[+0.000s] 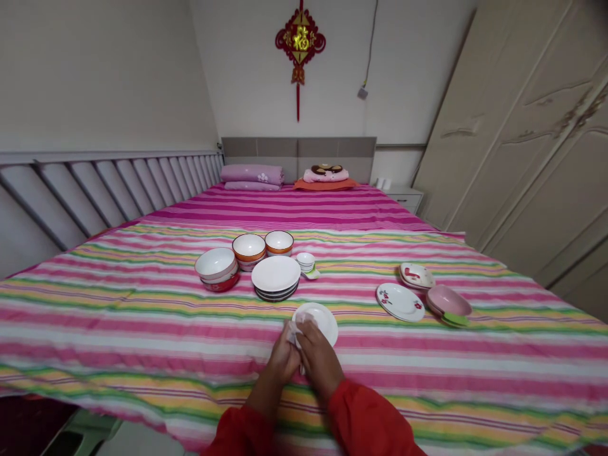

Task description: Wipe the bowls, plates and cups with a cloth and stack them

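Observation:
A white plate (323,318) lies on the striped bedspread (142,316) just beyond my hands. My left hand (282,360) and my right hand (319,358) are side by side at the plate's near rim, both closed on a crumpled white tissue (297,329) that rests against the plate. Red sleeves cover both forearms.
Behind the plate stand a stack of plates (276,277), white bowls (216,268), two orange-rimmed bowls (263,246) and small cups (305,260). To the right lie flowered plates (400,301) and a pink bowl (448,302). Pillows sit by the headboard; a wardrobe stands at right.

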Demonstrator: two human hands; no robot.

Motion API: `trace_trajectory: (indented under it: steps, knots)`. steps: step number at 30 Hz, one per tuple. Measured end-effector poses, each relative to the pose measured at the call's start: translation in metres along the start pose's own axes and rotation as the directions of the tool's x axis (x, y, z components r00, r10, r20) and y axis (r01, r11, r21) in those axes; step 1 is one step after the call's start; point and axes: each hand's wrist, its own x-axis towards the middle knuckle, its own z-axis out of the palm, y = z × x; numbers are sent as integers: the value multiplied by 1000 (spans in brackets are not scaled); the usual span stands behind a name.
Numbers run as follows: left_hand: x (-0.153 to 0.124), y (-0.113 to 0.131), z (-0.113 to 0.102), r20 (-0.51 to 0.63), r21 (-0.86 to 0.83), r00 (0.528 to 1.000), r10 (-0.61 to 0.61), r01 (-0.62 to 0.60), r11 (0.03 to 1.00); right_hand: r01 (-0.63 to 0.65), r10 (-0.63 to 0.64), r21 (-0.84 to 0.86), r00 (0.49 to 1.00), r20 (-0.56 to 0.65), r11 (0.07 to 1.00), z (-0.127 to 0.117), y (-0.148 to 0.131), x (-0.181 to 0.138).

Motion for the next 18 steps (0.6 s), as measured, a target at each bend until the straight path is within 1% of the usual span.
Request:
trace_trajectory:
  steps: [1,3,5,7,8,10,12,15,18]
  knots:
    - [0,0,0,8,25,1000,-30,30,999,39,-39,-2,999,-21,999,-1,3,-15]
    - [1,-1,-1,53,54,997,-48,46,998,47,-46,5,996,-82,999,-6,9,-42]
    - [2,-2,-3,111,52,994,-23,17,999,-42,44,21,988,-149,999,-14,17,-59]
    - [3,-2,-3,141,49,990,-2,-5,999,-164,171,50,968,-186,985,-24,26,-63]
    - [3,-2,-4,141,55,990,-1,-7,998,-219,228,67,955,-190,973,-28,32,-59]
    - [3,-1,-4,140,77,990,0,-11,997,-296,310,102,934,-179,950,-36,44,-42]
    - [3,0,-4,142,97,990,-5,-9,995,-333,350,124,925,-151,935,-38,56,-17]
    - [3,1,-5,134,108,991,-19,4,994,-373,381,99,921,-82,923,-30,63,23]
    - [4,1,-5,117,90,993,-20,9,996,-346,348,58,937,-35,936,-12,50,52]
